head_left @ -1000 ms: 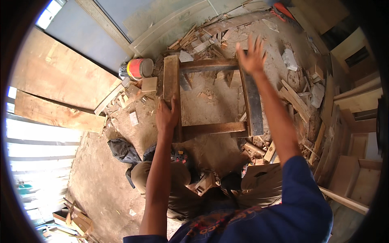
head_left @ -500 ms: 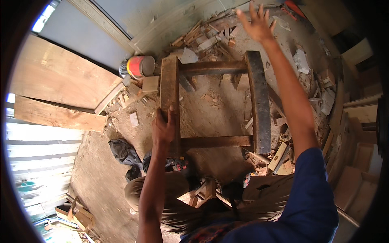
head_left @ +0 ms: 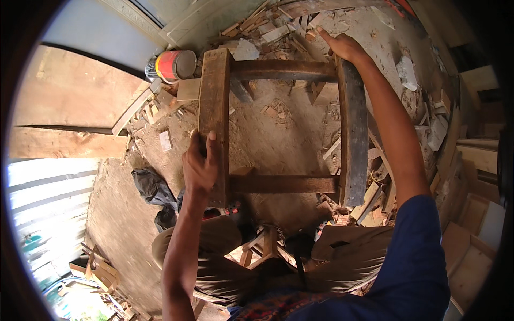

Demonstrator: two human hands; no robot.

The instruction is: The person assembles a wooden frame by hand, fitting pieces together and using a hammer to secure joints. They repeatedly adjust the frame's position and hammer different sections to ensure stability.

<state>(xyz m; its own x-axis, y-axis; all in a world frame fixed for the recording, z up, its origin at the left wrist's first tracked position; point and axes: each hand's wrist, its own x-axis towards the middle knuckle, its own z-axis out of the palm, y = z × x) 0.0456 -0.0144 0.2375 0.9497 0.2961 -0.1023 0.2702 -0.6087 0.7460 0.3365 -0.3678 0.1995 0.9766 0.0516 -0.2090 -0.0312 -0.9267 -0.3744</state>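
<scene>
A dark wooden frame (head_left: 350,139) stands in front of me, with two thick side beams joined by a far and a near crosspiece. My left hand (head_left: 202,163) grips its left beam near the middle, thumb and a finger on the upper face. At the far end of the right beam is my right hand (head_left: 347,47), closed over the beam's end with one digit stretched out to the left; its other fingers are partly hidden. Under my legs is a low wooden stool (head_left: 270,243).
A red, yellow and black bucket (head_left: 175,65) lies beyond the left beam near wood scraps (head_left: 276,35). Plywood boards (head_left: 75,88) lean at the left. A black bag (head_left: 152,185) is on the dirt floor. Offcuts (head_left: 369,203) and pale chunks (head_left: 408,74) lie at right.
My right hand has come down from the air, fingers spread, onto the far end of the right beam. The wooden frame appears larger and slightly shifted; my left hand stays on its left beam.
</scene>
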